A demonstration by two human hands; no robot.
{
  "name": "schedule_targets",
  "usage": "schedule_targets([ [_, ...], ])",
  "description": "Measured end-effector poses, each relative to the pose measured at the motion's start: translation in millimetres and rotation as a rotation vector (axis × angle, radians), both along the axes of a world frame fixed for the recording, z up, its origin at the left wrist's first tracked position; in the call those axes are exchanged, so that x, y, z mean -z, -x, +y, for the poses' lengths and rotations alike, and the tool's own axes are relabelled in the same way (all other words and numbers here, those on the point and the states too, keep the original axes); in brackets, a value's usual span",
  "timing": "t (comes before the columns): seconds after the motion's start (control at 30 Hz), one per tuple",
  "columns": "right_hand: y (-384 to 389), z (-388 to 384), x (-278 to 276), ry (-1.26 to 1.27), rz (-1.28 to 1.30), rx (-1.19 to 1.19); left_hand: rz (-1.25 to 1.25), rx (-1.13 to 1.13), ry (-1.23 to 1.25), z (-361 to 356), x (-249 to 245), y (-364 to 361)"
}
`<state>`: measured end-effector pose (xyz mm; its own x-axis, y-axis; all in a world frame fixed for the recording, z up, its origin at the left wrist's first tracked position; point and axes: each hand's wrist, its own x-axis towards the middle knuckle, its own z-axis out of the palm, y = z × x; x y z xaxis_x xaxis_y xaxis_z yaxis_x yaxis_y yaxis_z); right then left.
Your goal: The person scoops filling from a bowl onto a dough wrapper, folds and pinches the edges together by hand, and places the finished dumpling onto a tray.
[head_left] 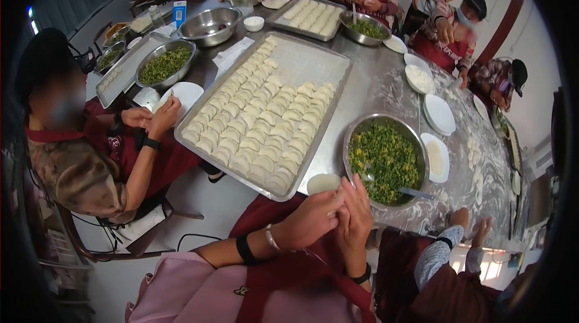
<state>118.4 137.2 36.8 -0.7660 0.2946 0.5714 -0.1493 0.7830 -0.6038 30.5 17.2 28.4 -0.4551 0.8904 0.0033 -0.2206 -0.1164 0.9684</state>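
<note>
My left hand (306, 221) and my right hand (354, 217) meet in front of my apron at the table's edge. The left fingers are closed in a pinch. The right fingers point upward, pressed together against the left ones. Whatever lies between them is hidden, apart from a small pale patch. Just behind sits a pale round dish (324, 183). To the right is a steel bowl (424, 163) of chopped green and yellow filling (386, 157), with a spoon (416, 193) in it. A large metal tray (301, 60) holds rows of folded dumplings (259, 124).
A person (90, 154) on the left works beside another filling bowl (167, 65). At right, another person's hands (469, 226) are over the floured steel table (464, 196). White plates (439, 115) line the right side. A second dumpling tray (307, 17) lies at the back, near several seated people.
</note>
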Motion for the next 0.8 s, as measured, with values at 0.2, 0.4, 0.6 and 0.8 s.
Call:
schedule_targets([
  [0.2, 0, 6, 2, -0.053, 0.038, 0.012, 1.314, -0.132, 0.099, -11, -8, 7],
  [0.4, -9, 7, 8, 0.085, 0.066, -0.013, -0.545, 0.058, -0.217, -2, -24, -10],
  [0.6, -24, 1, 5, 0.322, 0.073, 0.023, -0.492, 0.064, -0.252, -1, -21, -15],
  [0.8, -23, -3, 9, 0.364, 0.157, 0.068, -0.634, 0.065, -0.251, 1, -20, -18],
])
